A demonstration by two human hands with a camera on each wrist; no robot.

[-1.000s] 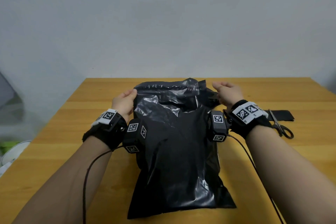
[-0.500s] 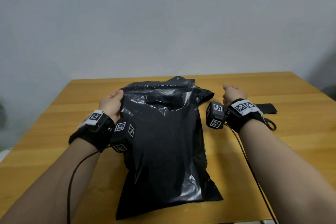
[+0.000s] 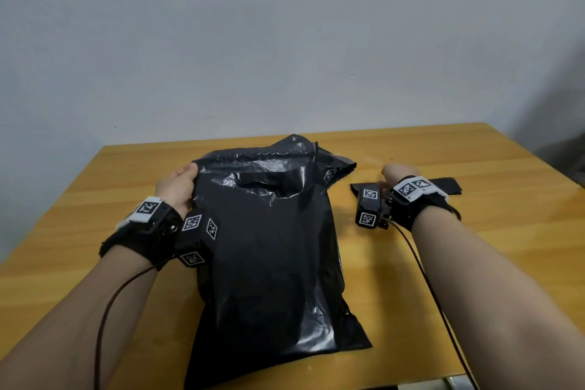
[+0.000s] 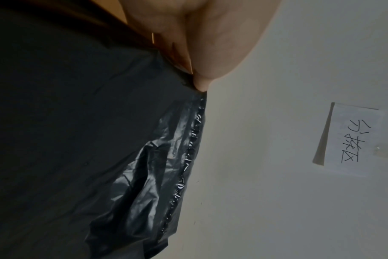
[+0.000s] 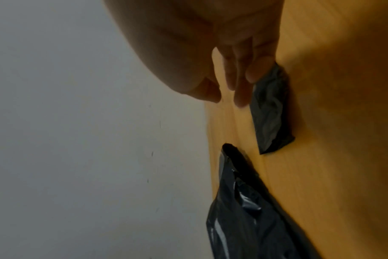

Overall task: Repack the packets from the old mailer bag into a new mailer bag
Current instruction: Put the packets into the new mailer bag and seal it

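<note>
A black plastic mailer bag [image 3: 269, 247] lies bulging on the wooden table [image 3: 474, 263], its crumpled mouth facing away from me. My left hand [image 3: 188, 172] pinches the mouth's left corner; in the left wrist view the thumb [image 4: 199, 84] sits on the bag's [image 4: 78, 140] sealed edge. My right hand [image 3: 391, 171] is off the bag, to its right, over a flat black plastic strip [image 3: 443, 185]. In the right wrist view the straight fingers [image 5: 253, 75] touch the end of that strip [image 5: 270, 112], thumb held apart. No packets show.
Scissors lie behind my right wrist, with only a handle loop [image 3: 456, 214] visible. A paper note [image 4: 352, 140] with handwriting hangs on the grey wall. Wrist-camera cables trail along both forearms. The table's front edge is close to the bag's bottom.
My right hand has let go of the bag's top right corner and moved right and down onto the black strip. The left hand keeps its hold on the left corner.
</note>
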